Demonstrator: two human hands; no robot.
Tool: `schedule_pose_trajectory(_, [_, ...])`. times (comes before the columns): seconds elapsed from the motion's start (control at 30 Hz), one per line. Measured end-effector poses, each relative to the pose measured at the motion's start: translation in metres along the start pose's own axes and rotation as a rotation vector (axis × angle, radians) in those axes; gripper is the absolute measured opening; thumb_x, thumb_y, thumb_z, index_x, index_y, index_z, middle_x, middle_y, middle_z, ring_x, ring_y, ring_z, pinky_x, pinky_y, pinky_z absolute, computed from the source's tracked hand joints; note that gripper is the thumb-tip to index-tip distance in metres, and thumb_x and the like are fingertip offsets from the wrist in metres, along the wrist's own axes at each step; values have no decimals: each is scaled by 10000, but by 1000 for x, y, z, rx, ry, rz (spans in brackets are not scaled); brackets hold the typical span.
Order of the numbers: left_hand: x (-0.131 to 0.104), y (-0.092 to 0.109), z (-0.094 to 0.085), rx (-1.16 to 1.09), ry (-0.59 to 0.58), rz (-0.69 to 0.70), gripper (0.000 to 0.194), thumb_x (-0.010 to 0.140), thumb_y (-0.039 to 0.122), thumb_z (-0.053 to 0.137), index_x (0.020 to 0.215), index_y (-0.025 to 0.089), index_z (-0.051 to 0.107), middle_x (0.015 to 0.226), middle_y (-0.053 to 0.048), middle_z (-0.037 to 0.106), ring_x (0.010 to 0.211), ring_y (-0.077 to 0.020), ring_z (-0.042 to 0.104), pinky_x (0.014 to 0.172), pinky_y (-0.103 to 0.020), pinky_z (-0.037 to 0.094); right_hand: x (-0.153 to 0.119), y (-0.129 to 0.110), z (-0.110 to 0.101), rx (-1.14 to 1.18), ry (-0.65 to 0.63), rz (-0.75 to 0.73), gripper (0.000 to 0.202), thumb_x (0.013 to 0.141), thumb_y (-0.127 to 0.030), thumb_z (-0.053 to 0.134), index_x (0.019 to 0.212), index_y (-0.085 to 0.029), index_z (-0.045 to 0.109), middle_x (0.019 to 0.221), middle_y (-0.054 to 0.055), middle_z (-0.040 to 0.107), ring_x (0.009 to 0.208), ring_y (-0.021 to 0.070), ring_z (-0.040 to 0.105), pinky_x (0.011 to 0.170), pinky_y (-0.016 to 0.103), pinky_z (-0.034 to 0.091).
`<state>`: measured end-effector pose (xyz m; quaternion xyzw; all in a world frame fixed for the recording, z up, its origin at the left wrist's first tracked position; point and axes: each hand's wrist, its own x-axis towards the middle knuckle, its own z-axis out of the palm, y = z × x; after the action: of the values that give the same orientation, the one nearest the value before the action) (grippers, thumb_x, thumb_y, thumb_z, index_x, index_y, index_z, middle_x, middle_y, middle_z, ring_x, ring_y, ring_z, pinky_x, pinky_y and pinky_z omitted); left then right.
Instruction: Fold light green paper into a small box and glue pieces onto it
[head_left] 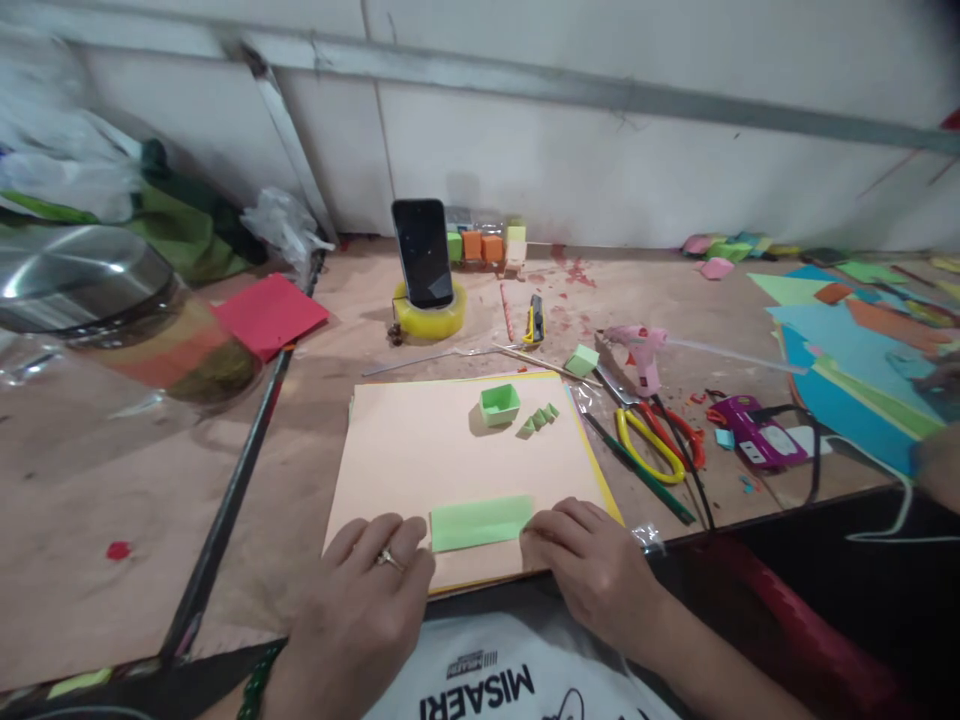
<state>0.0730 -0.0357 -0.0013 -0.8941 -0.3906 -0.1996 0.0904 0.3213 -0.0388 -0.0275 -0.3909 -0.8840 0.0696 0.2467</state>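
Observation:
A light green paper strip [480,523] lies on a stack of peach paper [405,440]. My left hand [367,575], with a ring, rests at the strip's left end, its fingers curled together; what is under the fingertips is hidden. At the right end my right hand [589,560] has its fingers pressed together on the strip's edge. Farther up the stack sit a small open green paper box [499,405] and a zigzag-folded green piece [538,418].
A phone [422,252] stands in a yellow tape roll [431,315]. Right of the stack lie scissors [649,445], a pink glue gun [641,350] and a purple device [761,435]. A jar [127,320] is at left. Another person's hand [941,465] shows at far right.

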Motion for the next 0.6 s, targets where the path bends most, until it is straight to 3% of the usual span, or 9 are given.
schedule_pose_trajectory(0.07, [11,7,4,-28,12,44,178,855,88,468,844,125,642,859,-91,675,771,-233,567,699,-366,439,2,-3,2,28,7,28,290,876,-30,364,860,-132,635,778,77,625,701,179,476,589,297,426])
schedule_pose_trajectory(0.13, [20,13,10,-5,-66,145,230,833,53,484,1006,95,630,799,-73,668,688,-209,564,622,-335,445,4,-4,3,52,26,57,297,858,-12,364,857,-137,633,765,75,614,695,175,485,584,287,443])
schedule_pose_trajectory(0.27, [28,16,24,36,-162,173,259,794,-25,466,961,82,633,772,-78,674,656,-194,582,613,-318,475,5,-3,-1,125,61,113,307,850,-5,374,951,-162,618,800,69,619,734,172,532,606,276,499])
schedule_pose_trajectory(0.33, [27,13,25,-14,-99,170,246,822,-9,456,958,84,638,783,-85,686,705,-206,607,681,-345,495,5,-1,-7,167,81,129,340,831,-29,419,1097,-169,577,933,95,628,845,193,570,688,319,544])
schedule_pose_trajectory(0.43, [21,9,22,-189,89,99,265,873,33,447,1006,153,643,931,-82,713,923,-224,624,850,-395,471,4,0,-14,211,79,116,466,805,-64,492,1258,-172,491,1181,147,567,1091,233,552,855,383,547])
schedule_pose_trajectory(0.5, [17,9,18,-301,168,27,309,884,48,459,1031,246,645,1025,-36,713,1032,-204,597,936,-405,427,5,0,-15,241,98,64,439,824,-74,516,1248,-188,508,1233,147,548,1143,226,542,885,366,542])
schedule_pose_trajectory(0.6, [15,11,16,-396,160,-3,354,862,71,505,1029,344,656,1066,15,707,1085,-185,577,1000,-407,382,8,-2,-13,284,214,-65,277,882,-127,514,1141,-203,576,1131,122,624,1085,213,580,853,360,551])
